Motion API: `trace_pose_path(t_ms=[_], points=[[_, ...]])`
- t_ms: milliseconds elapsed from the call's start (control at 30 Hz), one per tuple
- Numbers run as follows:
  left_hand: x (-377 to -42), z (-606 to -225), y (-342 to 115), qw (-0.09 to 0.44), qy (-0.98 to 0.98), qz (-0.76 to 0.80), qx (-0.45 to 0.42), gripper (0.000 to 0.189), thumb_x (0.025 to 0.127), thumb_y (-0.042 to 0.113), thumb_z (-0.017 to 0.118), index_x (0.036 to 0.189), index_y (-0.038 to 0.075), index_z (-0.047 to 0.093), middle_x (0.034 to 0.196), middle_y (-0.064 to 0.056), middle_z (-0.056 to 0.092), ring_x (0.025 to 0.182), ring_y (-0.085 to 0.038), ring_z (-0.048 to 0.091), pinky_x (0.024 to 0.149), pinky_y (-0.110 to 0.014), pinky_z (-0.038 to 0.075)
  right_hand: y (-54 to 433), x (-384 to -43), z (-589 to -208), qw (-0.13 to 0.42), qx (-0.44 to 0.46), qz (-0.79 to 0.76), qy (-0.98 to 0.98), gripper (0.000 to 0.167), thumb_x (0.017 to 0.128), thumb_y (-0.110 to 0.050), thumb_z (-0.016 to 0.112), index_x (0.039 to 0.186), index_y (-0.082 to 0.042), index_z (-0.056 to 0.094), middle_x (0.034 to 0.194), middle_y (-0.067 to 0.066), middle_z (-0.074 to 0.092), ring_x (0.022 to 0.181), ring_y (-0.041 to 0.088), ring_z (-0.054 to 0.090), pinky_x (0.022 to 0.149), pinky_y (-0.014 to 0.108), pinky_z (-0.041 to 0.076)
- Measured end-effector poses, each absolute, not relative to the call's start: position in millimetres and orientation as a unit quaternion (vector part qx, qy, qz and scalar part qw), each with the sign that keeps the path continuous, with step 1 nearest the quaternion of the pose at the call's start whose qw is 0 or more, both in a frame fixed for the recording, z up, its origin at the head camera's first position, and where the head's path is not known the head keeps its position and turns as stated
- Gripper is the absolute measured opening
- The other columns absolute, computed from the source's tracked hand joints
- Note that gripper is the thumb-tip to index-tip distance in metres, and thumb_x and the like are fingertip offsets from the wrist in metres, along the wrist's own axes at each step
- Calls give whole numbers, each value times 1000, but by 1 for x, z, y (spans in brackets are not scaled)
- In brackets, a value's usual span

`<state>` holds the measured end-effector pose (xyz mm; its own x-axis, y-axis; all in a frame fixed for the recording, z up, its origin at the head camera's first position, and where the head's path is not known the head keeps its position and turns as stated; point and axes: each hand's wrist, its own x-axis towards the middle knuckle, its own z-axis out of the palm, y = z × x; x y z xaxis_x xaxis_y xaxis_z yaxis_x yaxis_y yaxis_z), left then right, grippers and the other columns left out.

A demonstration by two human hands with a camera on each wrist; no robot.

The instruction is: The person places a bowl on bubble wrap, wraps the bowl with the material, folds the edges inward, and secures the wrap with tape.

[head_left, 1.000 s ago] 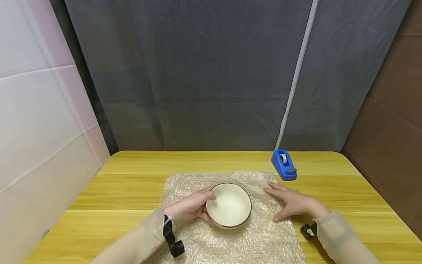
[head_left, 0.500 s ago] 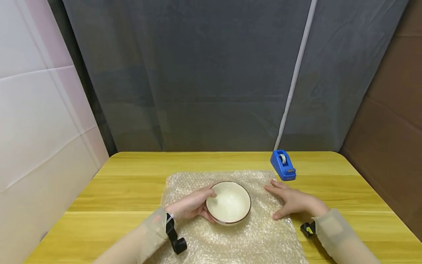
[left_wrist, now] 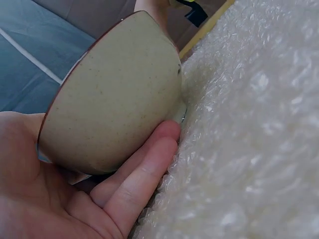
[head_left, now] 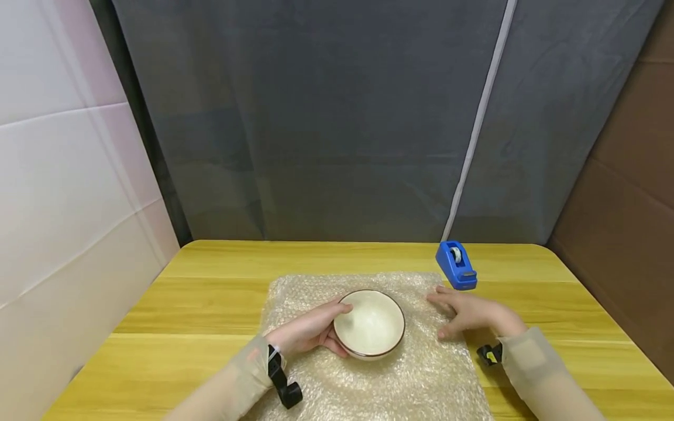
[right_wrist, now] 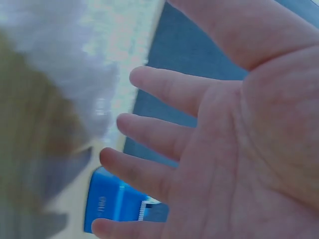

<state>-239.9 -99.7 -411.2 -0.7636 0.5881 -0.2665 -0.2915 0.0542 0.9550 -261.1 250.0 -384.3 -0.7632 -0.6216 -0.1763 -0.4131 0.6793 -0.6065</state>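
Note:
A cream bowl with a thin brown rim [head_left: 371, 324] sits on a sheet of bubble wrap [head_left: 411, 380] in the head view. My left hand [head_left: 316, 328] grips its left side, the thumb over the rim. Seen from the left wrist, the fingers [left_wrist: 144, 174] curl under the bowl's outer wall [left_wrist: 114, 94], close to its foot. My right hand [head_left: 474, 311] hovers at the wrap's right edge and holds nothing. In the right wrist view its fingers [right_wrist: 154, 134] are spread, apart from the bubble wrap [right_wrist: 114, 59].
A blue tape dispenser [head_left: 457, 266] stands on the wooden table [head_left: 210, 304], just beyond the right hand. A dark grey curtain [head_left: 326, 128] hangs behind the table. A white panel [head_left: 68, 152] is at the left and a brown one [head_left: 621, 175] at the right.
My right hand has lifted slightly off the bubble wrap, its fingers drawing a little closer together. The left hand keeps its grip on the bowl, which has hardly moved.

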Motion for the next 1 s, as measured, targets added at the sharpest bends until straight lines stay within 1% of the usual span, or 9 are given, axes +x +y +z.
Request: trace_pose_path(t_ms=[133,300,400,533,567,667,767,833,1000], points=[[-237,-410,-102,329,640,684,123,63,102,33,42,153,8,14,100,-30,66,61,-25,68,60,-38,60,249,-263,-373,168,-289,-262,905,82,80,-31,79,140,9,41,146,40,25,134,56,23,105,68,25],[-230,-410,-108,327,639,685,123,66,102,34,43,156,11,12,98,-30,66,65,-24,69,63,-38,60,249,-268,-364,153,-269,-265,913,79,83,-30,76,142,7,40,147,32,32,135,50,28,106,64,28],[-226,-408,-114,320,644,685,115,69,101,34,46,156,10,11,105,-25,64,70,-24,69,65,-37,60,249,-272,-362,158,-253,-281,912,78,84,-30,75,143,6,39,147,29,34,135,48,30,106,62,30],[-223,-404,-122,308,646,690,109,72,100,34,50,155,7,12,121,-21,57,77,-25,69,68,-38,59,243,-280,-359,169,-232,-277,917,76,86,-34,72,143,6,41,146,27,39,133,46,35,104,59,35],[-224,-403,-124,306,647,690,110,72,100,34,50,155,6,13,123,-21,56,77,-25,69,68,-38,59,241,-283,-358,167,-226,-268,921,76,86,-36,72,142,6,42,144,27,41,132,46,37,103,59,37],[-227,-402,-128,308,644,691,110,68,101,33,49,154,5,17,120,-22,58,77,-24,69,68,-37,59,234,-292,-354,152,-205,-247,935,74,87,-39,70,138,9,45,140,28,46,129,46,40,102,58,39],[-230,-403,-131,322,634,693,120,64,101,30,48,154,7,20,109,-23,63,78,-23,69,70,-37,59,227,-296,-353,144,-183,-242,942,73,88,-40,68,135,12,46,136,29,48,127,45,43,100,57,40],[-231,-405,-132,335,620,698,128,64,101,28,49,154,8,19,105,-24,64,80,-23,69,72,-38,59,225,-297,-356,148,-169,-247,943,74,89,-40,67,134,14,46,136,30,48,127,45,43,101,56,40],[-231,-412,-135,349,590,713,151,68,101,24,51,155,5,14,107,-23,64,81,-23,70,73,-37,59,224,-294,-365,142,-155,-246,946,76,88,-39,68,134,17,43,136,33,46,126,48,43,101,58,40]])
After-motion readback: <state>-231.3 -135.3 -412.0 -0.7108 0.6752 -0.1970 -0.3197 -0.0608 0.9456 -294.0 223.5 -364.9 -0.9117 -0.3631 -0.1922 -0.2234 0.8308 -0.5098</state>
